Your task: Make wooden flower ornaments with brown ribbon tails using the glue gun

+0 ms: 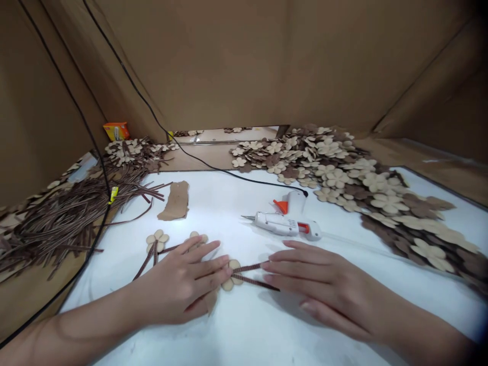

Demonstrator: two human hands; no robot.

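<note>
On the table (259, 335), near side, the left hand (186, 282) spreads over a flower's (235, 265) left edge, apart from the uncurled right hand (324, 284) at its strips (249, 267), seemingly steadying both.

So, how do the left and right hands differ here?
The left hand touches a cream flower; the right hand is at the flower's brown strips. The left hand's fingers are spread and point right, while the right hand's lie closer together and point left. Both are bare, backs toward the camera.
</note>
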